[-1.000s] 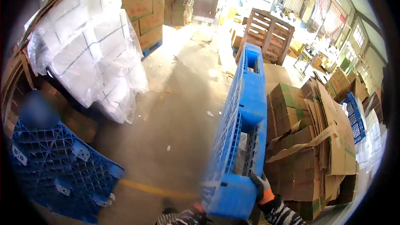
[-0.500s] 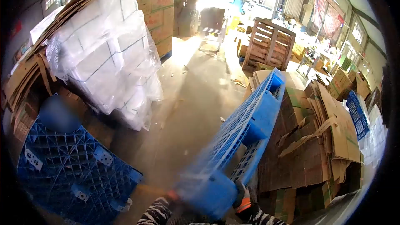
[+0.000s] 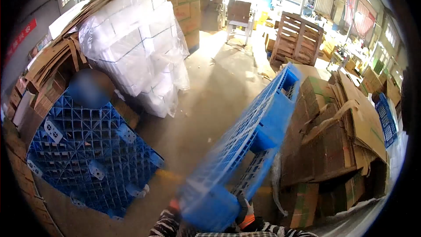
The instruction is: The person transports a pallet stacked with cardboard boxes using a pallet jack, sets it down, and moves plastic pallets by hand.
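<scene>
A large blue plastic pallet [image 3: 245,149] stands tilted on its edge in front of me, its far end leaning up to the right. My right hand [image 3: 245,213], in a dark and orange glove, is closed on its near lower right side. At the near left edge of the same pallet is my left hand [image 3: 174,205], mostly hidden and blurred, so its fingers do not show. A second blue pallet [image 3: 94,153] is upright at the left, underside facing me, with a co-worker's gloved hand [image 3: 144,191] at its lower right edge.
Flattened cardboard boxes [image 3: 324,149] are piled at the right. Plastic-wrapped white boxes [image 3: 136,44] stand at the left, with brown cartons [image 3: 186,13] behind. A wooden pallet [image 3: 298,39] and a cart [image 3: 239,19] stand farther back.
The blue pallet has swung from nearly straight ahead to a slant, its near end moving left with my hands. The other pallet and the stacks now appear farther right in view.
</scene>
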Tool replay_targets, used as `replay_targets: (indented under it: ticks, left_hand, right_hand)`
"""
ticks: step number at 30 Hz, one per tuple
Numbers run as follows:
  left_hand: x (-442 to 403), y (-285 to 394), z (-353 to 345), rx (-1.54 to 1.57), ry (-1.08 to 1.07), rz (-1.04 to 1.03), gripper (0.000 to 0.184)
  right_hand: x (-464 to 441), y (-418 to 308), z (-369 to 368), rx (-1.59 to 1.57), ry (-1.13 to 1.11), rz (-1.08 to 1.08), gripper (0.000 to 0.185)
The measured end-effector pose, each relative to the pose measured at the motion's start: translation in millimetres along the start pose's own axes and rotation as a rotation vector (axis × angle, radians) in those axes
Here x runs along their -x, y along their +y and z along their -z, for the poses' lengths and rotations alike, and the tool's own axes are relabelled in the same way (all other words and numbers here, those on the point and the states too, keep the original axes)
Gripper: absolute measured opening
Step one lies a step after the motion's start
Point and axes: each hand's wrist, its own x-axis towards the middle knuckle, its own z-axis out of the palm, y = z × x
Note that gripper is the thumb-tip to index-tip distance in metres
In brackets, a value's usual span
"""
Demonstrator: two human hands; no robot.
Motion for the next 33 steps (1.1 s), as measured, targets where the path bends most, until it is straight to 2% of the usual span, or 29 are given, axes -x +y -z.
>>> replay_targets:
  ticks: [3,7,8,9,10,11,13,14,16,18,20,22,25,26,27,30,33]
  left_hand:
    - [17.8,-22.9,9.3,0.031,-0.013,-0.015,0.04]
    - [32.9,-50.5,24.3,0.052,-0.072,-0.031,0.04]
    - [37.1,-60.1,28.0,0.055,-0.095,-0.031,0.04]
    - [46.6,-71.5,32.9,0.059,-0.116,-0.026,0.04]
    - [53.1,-80.5,36.8,0.064,-0.144,-0.021,0.04]
    - [61.1,-91.6,39.6,0.073,-0.167,-0.012,0.04]
    - [73.6,-114.6,49.0,0.083,-0.219,0.004,0.04]
    - [83.4,-123.9,52.4,0.088,-0.248,0.014,0.04]
    - [101.1,-140.7,57.2,0.091,-0.305,0.042,0.04]
    - [114.5,-152.7,57.6,0.092,-0.353,0.067,0.04]
    - [124.1,-151.8,56.3,0.087,-0.382,0.093,0.04]
    - [130.2,-144.7,53.6,0.081,-0.408,0.112,0.04]
    - [132.4,-138.7,51.8,0.063,-0.436,0.119,0.04]
    - [132.4,-137.7,51.5,0.06,-0.442,0.123,0.04]
    - [130.9,-135.3,49.8,0.055,-0.452,0.123,0.04]
    - [129.0,-129.3,44.4,0.048,-0.467,0.127,0.04]
    - [122.1,-124.0,31.6,0.054,-0.476,0.142,0.04]
  right_hand:
    - [-3.6,54.0,37.7,-0.016,0.06,0.016,0.05]
    - [83.9,8.8,-20.0,-0.071,0.028,0.107,0.044]
    - [110.0,-7.2,-36.6,-0.074,0.018,0.099,0.043]
    - [139.9,-29.3,-53.3,-0.036,0.016,-0.013,0.039]
    - [136.8,-15.1,-29.3,-0.035,0.021,0.002,0.039]
    - [122.2,7.2,9.3,0.14,-0.029,0.182,0.037]
    - [147.7,8.2,23.9,0.358,0.0,0.314,0.034]
    - [163.7,6.3,24.9,0.351,0.005,0.326,0.034]
    - [189.6,4.5,24.5,0.032,0.016,0.112,0.032]
    - [221.3,1.2,23.4,0.022,-0.027,0.102,0.033]
    - [251.6,-5.3,14.1,0.072,0.11,0.06,0.035]
    - [249.3,9.2,50.8,0.065,0.114,0.044,0.037]
    - [252.8,18.3,65.8,0.096,0.127,-0.012,0.039]
    - [252.8,19.0,63.6,0.081,0.208,-0.079,0.041]
    - [249.2,18.9,62.4,0.068,0.286,-0.142,0.043]
    - [219.2,29.9,82.0,0.015,0.238,-0.179,0.044]
    - [182.2,28.2,89.2,0.128,0.291,-0.116,0.046]
